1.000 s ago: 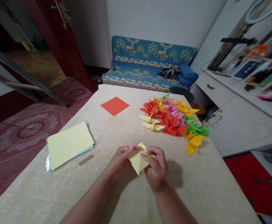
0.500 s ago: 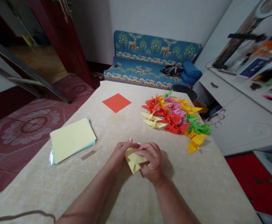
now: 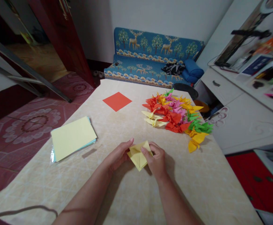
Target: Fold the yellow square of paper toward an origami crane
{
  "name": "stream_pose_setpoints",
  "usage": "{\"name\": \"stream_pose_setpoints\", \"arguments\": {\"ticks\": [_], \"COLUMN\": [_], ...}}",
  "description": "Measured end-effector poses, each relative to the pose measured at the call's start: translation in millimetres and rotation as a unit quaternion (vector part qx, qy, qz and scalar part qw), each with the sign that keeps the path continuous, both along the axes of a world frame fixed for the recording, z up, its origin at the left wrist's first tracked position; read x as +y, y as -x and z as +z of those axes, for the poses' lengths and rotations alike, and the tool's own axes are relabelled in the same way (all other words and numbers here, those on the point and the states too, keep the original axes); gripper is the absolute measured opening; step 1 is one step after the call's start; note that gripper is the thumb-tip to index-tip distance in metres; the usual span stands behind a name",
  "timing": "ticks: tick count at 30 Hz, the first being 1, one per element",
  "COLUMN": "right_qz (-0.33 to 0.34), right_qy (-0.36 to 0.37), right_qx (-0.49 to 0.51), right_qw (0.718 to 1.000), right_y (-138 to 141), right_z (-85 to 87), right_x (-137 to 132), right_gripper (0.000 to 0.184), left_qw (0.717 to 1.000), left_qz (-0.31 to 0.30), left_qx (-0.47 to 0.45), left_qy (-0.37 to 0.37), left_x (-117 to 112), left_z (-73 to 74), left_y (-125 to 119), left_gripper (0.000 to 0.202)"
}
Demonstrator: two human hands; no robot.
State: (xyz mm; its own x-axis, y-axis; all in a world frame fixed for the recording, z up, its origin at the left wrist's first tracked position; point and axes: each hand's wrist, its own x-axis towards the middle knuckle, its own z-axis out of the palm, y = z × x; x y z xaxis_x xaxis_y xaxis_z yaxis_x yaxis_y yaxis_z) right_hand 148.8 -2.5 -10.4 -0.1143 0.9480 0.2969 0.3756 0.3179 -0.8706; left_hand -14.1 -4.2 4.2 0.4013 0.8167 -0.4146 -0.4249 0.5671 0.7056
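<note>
L hand & R hand are both pinching the yellow folded paper at table centre-front. Its long axis is running 12–6, tip pointing 6. Paper cranes are lying at 1 o'clock.

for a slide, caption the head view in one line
Both hands fold a yellow paper beside a pile of paper cranes.

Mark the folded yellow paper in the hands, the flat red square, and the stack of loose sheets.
folded yellow paper (image 3: 139, 155), head view, on its creased middle between both hands.
flat red square (image 3: 117, 101), head view, on its centre.
stack of sheets (image 3: 72, 137), head view, on the pale yellow top sheet.
</note>
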Motion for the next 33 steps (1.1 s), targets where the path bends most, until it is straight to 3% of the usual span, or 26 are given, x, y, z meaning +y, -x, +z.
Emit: {"name": "stream_pose_setpoints", "arguments": {"ticks": [7,10,15,23,33], "right_qz": [-0.037,-0.001,0.049,-0.029,-0.069], "right_qy": [0.091,0.086,0.044,-0.018,0.014], "right_qx": [0.063,0.059,-0.028,-0.044,-0.085], "right_qw": [0.993,0.995,0.997,0.998,0.994], "right_y": [-5.8,-7.2,-9.3,-5.9,-7.5], "right_z": [2.1,5.7,5.0,5.4,3.5], "right_x": [1.8,3.3,6.8,3.0,2.6], "right_gripper": [0.017,0.007,0.023,0.022,0.004], "left_qw": [0.999,0.999,0.998,0.998,0.996], "left_qz": [-0.030,-0.024,-0.041,-0.047,-0.051], "left_qx": [-0.025,-0.007,0.003,-0.021,0.014], "left_qy": [-0.006,-0.028,-0.050,-0.046,-0.077], "left_x": [0.6,0.0,-1.4,-1.4,-4.2], "left_z": [-1.5,-2.0,-1.8,-1.4,0.1], "left_y": [0.7,0.8,-1.7,-2.3,-6.7], "left_gripper": [0.041,0.036,0.046,0.047,0.048]}}
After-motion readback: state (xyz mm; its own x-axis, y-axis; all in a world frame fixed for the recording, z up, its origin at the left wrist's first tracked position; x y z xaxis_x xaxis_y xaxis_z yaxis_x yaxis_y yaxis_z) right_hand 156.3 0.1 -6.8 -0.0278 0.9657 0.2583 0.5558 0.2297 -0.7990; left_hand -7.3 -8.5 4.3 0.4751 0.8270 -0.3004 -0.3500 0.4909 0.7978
